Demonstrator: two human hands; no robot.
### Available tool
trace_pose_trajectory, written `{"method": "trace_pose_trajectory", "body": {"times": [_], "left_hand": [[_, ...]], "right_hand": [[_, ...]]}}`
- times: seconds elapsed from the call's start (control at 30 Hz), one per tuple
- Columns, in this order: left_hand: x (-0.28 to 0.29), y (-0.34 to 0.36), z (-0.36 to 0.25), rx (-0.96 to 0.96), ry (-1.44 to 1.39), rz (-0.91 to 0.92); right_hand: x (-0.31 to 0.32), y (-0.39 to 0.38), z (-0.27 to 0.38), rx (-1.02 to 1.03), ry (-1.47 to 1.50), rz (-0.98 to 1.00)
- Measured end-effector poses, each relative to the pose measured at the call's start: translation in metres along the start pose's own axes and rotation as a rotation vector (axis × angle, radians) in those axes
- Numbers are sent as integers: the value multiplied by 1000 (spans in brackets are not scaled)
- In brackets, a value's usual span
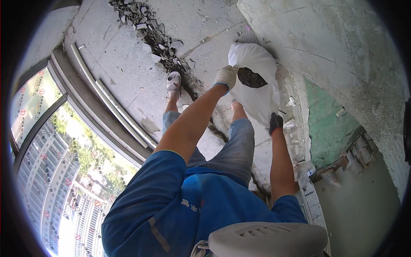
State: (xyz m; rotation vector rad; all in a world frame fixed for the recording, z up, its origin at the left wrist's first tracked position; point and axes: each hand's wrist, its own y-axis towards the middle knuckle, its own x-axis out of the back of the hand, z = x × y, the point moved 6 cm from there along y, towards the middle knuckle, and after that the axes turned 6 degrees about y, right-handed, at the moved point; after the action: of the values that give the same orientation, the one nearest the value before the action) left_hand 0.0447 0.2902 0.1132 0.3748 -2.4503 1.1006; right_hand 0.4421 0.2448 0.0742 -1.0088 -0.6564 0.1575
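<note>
A white sack (pixel 257 100) stands on the floor in front of me, its mouth spread apart. Dark rubble (pixel 251 78) shows inside through the opening. My left hand (pixel 227 77), in a pale knitted glove, is closed on the left edge of the sack's mouth. Lower and to the right, my right hand (pixel 276 122) wears a dark-palmed glove and grips the near right edge of the sack. Between the two hands the sack's cloth is pulled taut. Both arms reach forward from blue sleeves.
Broken chips and dirt (pixel 160 45) lie along a channel in the concrete floor (pixel 205 25), running between my feet. Two pale pipes (pixel 113 105) lie beside the window (pixel 55 141) at left. A rough concrete wall (pixel 334 47) rises at right, above a green surface (pixel 327 122).
</note>
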Motion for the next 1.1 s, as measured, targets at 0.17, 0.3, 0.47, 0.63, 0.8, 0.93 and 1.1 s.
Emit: {"method": "trace_pose_trajectory", "body": {"times": [0.17,0.3,0.47,0.63,0.8,0.93,1.1], "left_hand": [[22,0,-4,36,6,92],[17,-10,-8,-6,35,75],[-14,-27,3,137,-133,43],[4,9,-20,419,-457,127],[32,85,-63,-149,-183,78],[45,108,-113,-175,23,84],[120,122,-145,-121,13,95]], "right_hand": [[-30,-71,62,-418,422,77],[-36,-54,84,-325,337,154],[-16,-54,75,-189,-32,258],[-22,-54,85,91,-273,126],[-26,-81,153,-91,116,74],[-2,-92,195,48,107,-50],[-8,-120,270,-33,306,99]]}}
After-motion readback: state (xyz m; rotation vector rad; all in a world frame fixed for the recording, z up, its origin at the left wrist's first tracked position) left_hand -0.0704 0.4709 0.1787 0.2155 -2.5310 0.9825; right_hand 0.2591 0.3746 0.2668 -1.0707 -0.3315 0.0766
